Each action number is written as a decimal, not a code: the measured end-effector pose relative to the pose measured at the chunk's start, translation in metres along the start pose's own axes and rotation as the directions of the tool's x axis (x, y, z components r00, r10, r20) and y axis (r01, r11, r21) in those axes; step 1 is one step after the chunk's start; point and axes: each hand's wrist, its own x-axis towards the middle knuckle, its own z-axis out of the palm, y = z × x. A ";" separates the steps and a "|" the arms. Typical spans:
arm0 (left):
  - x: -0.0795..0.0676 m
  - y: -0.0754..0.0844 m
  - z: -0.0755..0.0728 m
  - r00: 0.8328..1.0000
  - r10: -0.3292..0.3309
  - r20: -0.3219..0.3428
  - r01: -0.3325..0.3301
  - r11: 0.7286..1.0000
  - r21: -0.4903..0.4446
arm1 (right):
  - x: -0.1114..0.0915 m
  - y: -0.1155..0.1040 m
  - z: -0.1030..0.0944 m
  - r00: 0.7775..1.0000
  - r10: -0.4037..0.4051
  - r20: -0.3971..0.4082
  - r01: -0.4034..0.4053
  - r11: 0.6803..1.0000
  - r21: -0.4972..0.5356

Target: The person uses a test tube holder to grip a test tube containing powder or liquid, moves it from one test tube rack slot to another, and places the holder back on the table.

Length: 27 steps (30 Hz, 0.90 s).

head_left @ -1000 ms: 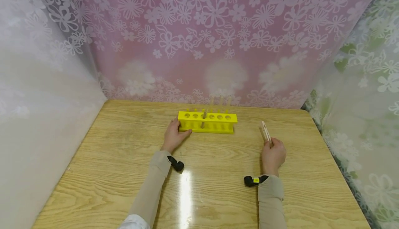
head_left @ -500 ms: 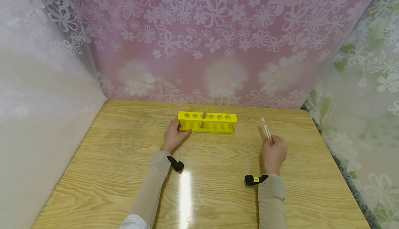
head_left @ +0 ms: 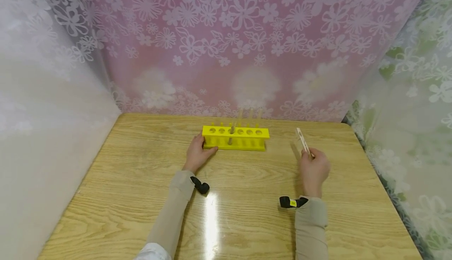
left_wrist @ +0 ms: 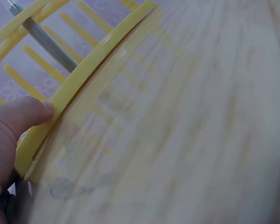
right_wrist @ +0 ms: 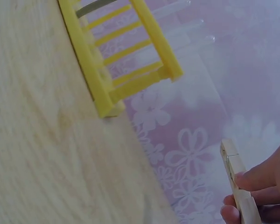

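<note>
At its left end, a yellow test tube rack (head_left: 236, 136) is gripped by my left hand (head_left: 197, 154). The left wrist view has the thumb (left_wrist: 28, 114) pressing the front edge of the rack's base; the other fingers are mostly hidden. One glass test tube (head_left: 231, 130) with grey-brown contents leans in a middle hole. Right of the rack, above the table, my right hand (head_left: 314, 171) pinches a wooden test tube holder (head_left: 304, 142) by its lower end. Its tip points up and away, and a metal spring (right_wrist: 230, 161) shows in the right wrist view.
Several clear test tubes (head_left: 250, 116) stand on the rack's rear pegs at the right. The wooden table (head_left: 141, 150) ends at a pink floral curtain (head_left: 197, 75) behind, with pale sheets on both sides.
My right hand has risen slightly and shifted a little away and to the right with the test tube holder. The left hand and rack look almost unmoved.
</note>
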 end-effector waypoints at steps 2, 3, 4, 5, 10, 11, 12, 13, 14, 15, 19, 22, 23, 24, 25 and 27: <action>0.000 0.000 0.001 1.000 0.005 -0.001 -0.005 1.000 -0.007 | 0.000 -0.005 -0.003 1.000 -0.011 0.001 0.011 1.000 0.010; 0.000 -0.001 0.001 1.000 0.004 0.000 -0.004 1.000 -0.009 | 0.000 -0.007 -0.004 1.000 -0.018 0.003 0.018 1.000 0.012; 0.000 -0.001 0.002 1.000 0.003 0.000 -0.003 1.000 -0.012 | 0.000 -0.009 -0.005 1.000 -0.022 0.004 0.022 1.000 0.013; 0.000 -0.001 0.002 1.000 0.000 0.001 0.000 1.000 -0.015 | 0.001 -0.012 -0.005 1.000 -0.029 0.005 0.029 1.000 0.010; 0.000 -0.002 0.001 1.000 -0.003 -0.003 0.003 1.000 -0.021 | 0.003 -0.025 -0.010 0.999 -0.045 -0.007 0.046 0.999 0.018; 0.000 -0.002 0.001 1.000 -0.001 -0.004 0.001 1.000 -0.021 | 0.004 -0.027 -0.011 0.999 -0.050 -0.011 0.050 0.999 0.021; 0.000 -0.002 0.001 1.000 0.002 -0.004 -0.002 1.000 -0.020 | 0.004 -0.030 -0.012 0.998 -0.053 -0.015 0.054 0.998 0.023; 0.001 -0.002 0.001 1.000 0.004 -0.003 -0.004 1.000 -0.019 | 0.004 -0.033 -0.013 0.998 -0.057 -0.019 0.057 0.998 0.021; 0.001 -0.002 0.001 1.000 0.006 -0.002 -0.006 1.000 -0.020 | 0.004 -0.036 -0.014 0.998 -0.063 -0.020 0.063 0.998 0.017; 0.001 -0.002 0.001 1.000 0.007 0.000 -0.007 1.000 -0.021 | 0.004 -0.040 -0.015 0.998 -0.067 -0.017 0.067 0.998 0.013; 0.001 -0.002 0.000 1.000 0.006 0.001 -0.006 1.000 -0.020 | 0.003 -0.052 -0.017 0.998 -0.066 0.016 0.066 0.998 -0.006; 0.001 -0.001 0.001 1.000 0.005 0.002 -0.005 1.000 -0.019 | 0.001 -0.060 -0.019 0.996 -0.075 0.038 0.075 0.997 0.000; 0.000 -0.001 0.000 1.000 0.005 0.002 -0.005 1.000 -0.019 | 0.001 -0.062 -0.019 0.996 -0.082 0.044 0.083 0.997 0.000; 0.000 -0.001 0.000 1.000 0.004 0.003 -0.004 1.000 -0.019 | 0.001 -0.064 -0.020 0.995 -0.089 0.048 0.089 0.996 0.001; 0.000 -0.001 0.000 1.000 0.005 0.004 -0.005 1.000 -0.021 | 0.000 -0.067 -0.021 0.994 -0.091 0.055 0.091 0.996 0.004; 0.000 -0.001 0.000 1.000 0.002 0.006 -0.002 1.000 -0.019 | -0.001 -0.071 -0.022 0.993 -0.096 0.071 0.096 0.995 0.007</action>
